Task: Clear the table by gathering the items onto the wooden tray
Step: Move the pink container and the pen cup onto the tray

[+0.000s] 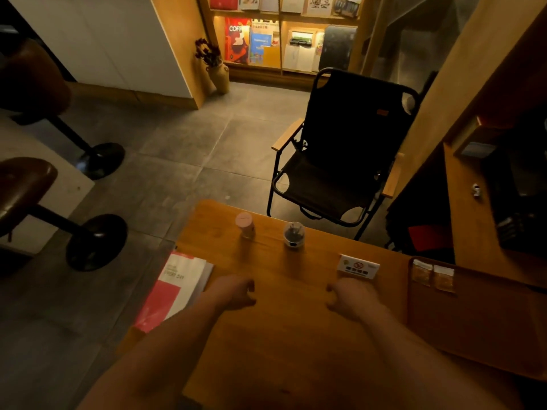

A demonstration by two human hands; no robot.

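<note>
Both: left hand (pixel 236 292), right hand (pixel 350 294) half-curled, empty.

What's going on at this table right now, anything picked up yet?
Nothing is picked up yet. The left hand and right hand hover empty, fingers loosely curled, over the wooden table. Still out on it are a pink-lidded cup, a clear cup with dark contents, a small white sign card and a red and white magazine at the left edge. The wooden tray on the right holds two small packets.
</note>
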